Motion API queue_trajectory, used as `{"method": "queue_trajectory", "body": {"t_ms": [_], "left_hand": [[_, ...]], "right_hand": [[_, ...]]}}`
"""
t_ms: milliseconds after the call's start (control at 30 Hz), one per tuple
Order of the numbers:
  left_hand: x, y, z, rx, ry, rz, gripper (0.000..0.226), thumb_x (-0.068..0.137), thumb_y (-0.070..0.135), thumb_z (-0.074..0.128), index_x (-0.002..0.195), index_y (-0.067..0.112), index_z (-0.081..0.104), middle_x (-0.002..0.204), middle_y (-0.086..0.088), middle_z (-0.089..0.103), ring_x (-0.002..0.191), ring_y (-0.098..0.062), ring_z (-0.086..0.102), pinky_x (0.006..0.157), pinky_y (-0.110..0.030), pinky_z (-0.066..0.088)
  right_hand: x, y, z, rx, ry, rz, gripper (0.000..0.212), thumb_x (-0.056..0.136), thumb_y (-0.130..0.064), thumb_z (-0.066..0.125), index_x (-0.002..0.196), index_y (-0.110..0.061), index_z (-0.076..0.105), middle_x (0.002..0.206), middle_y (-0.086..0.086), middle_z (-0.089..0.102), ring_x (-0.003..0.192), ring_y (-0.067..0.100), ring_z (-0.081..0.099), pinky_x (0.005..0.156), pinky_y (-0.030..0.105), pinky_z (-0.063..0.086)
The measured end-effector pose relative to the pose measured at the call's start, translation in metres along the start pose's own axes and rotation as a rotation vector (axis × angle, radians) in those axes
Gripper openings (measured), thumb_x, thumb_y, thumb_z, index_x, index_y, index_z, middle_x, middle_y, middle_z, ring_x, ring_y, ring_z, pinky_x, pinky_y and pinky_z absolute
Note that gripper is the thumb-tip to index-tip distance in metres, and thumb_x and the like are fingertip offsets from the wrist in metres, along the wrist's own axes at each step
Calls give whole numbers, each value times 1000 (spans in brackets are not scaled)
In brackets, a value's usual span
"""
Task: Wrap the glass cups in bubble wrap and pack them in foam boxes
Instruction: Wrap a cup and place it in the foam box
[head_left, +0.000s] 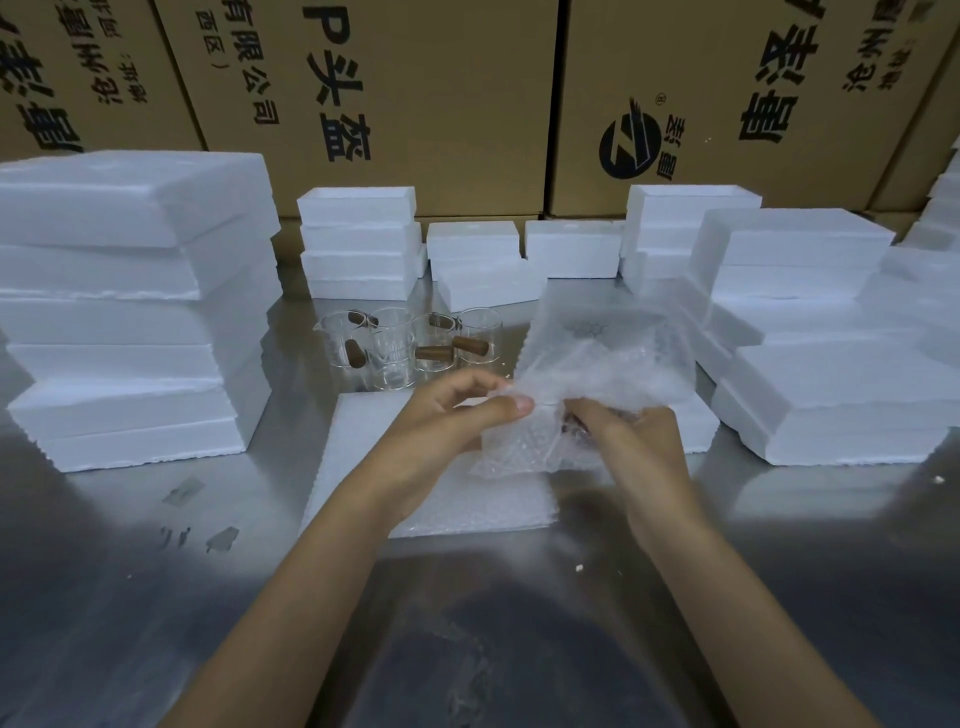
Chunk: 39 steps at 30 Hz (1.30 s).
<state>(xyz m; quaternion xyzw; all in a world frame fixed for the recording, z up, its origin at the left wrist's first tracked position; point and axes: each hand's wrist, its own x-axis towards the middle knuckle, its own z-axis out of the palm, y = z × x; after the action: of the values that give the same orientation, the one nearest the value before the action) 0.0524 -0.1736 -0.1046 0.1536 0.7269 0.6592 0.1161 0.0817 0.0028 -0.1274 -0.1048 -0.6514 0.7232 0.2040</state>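
Nearest the camera, two bare arms reached out over a shiny metal table (130, 597). The left hand (441, 436) had its thumb and fingers curled, and they pinched the left edge of a sheet of bubble wrap (587, 384). The thumb tip lay on top of the wrap, pressed toward the fingers under it. The right hand (639, 447) was curled round the right side of the bundle, fingers bent and tucked into the folds. Something dark showed through the wrap just beside the right fingers. It could have been a cup handle, but it was too hidden to tell. The wrap sat between the two hands, and its far part stood up loose behind them.

Under the hands lay a flat pile of more wrap (363, 467) on the table.

Just past the hands stood a small group of glass cups (410, 345), close together, with brown handles. They were bare and apart from both hands.

Further back, white foam boxes (130, 312) rose in tall stacks on the left and on the right. Smaller stacks stood in the middle behind the cups.

At the very back was a wall of brown cartons (441, 93) with black print.
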Motion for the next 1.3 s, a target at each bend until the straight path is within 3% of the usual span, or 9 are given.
{"method": "queue_trajectory", "body": {"t_ms": [167, 300, 467, 633, 833, 933, 1100, 1200, 1300], "left_hand": [[5, -5, 4, 38, 181, 150, 21, 79, 14, 78, 68, 17, 60, 104, -4, 71, 97, -22, 65, 87, -38, 47], [11, -15, 7, 202, 283, 164, 24, 79, 12, 79, 87, 2, 59, 93, -8, 67, 88, -21, 59, 84, -28, 49], [13, -22, 12, 262, 317, 171, 27, 90, 19, 68, 117, 19, 66, 107, 9, 71, 101, -6, 65, 84, -21, 54], [12, -20, 2, 304, 310, 120, 8, 92, 14, 63, 92, 16, 71, 85, 4, 71, 82, -11, 63, 73, -27, 48], [10, -3, -15, 104, 252, 145, 22, 87, 12, 51, 97, 18, 69, 108, 7, 69, 107, -12, 62, 93, -32, 48], [7, 0, -17, 277, 150, 268, 26, 79, 17, 50, 76, 12, 75, 112, 7, 66, 111, -4, 58, 91, -18, 44], [7, -12, -24, 819, 126, 218, 35, 94, 18, 55, 62, 25, 68, 129, 15, 58, 125, -10, 43, 107, -33, 31], [7, -16, -20, 917, 62, 165, 36, 96, 24, 50, 67, 18, 71, 138, 14, 55, 128, -10, 39, 111, -41, 29], [7, -16, -19, 923, 51, 144, 36, 98, 28, 42, 93, 13, 73, 144, 17, 49, 126, 0, 31, 105, -30, 23]], "right_hand": [[-7, 1, 6, 1, -66, -50, 12, 83, -14, 75, 84, -26, 76, 85, -6, 77, 83, 10, 73, 66, 19, 57], [-12, 6, 12, -217, -64, -81, 4, 83, -17, 72, 81, -14, 71, 76, -3, 73, 74, 10, 69, 71, 37, 58], [-21, 1, 19, -283, 17, -414, 14, 85, -23, 70, 90, -30, 60, 89, -20, 65, 89, 4, 62, 75, 11, 46], [-32, 11, 26, -732, -164, -752, 11, 85, -16, 63, 95, -20, 65, 101, -15, 62, 101, 9, 52, 90, 23, 41], [-36, 17, 35, -985, -285, -737, 21, 78, -34, 56, 94, -21, 61, 101, -13, 57, 110, 10, 40, 103, 26, 25], [-33, 18, 35, -1030, -319, -722, 30, 79, -35, 53, 102, -21, 65, 104, -13, 59, 115, 9, 39, 112, 32, 25], [-36, 18, 31, -836, -220, -711, 25, 77, -21, 58, 101, -21, 64, 107, -13, 61, 111, 6, 48, 107, 29, 30], [-36, 17, 27, -770, -96, -729, 34, 75, -18, 61, 109, -20, 61, 113, -10, 58, 113, 6, 48, 106, 17, 23], [-36, 19, 26, -843, -141, -686, 30, 75, -21, 59, 104, -21, 62, 117, -9, 56, 117, 11, 47, 107, 22, 24]]}}
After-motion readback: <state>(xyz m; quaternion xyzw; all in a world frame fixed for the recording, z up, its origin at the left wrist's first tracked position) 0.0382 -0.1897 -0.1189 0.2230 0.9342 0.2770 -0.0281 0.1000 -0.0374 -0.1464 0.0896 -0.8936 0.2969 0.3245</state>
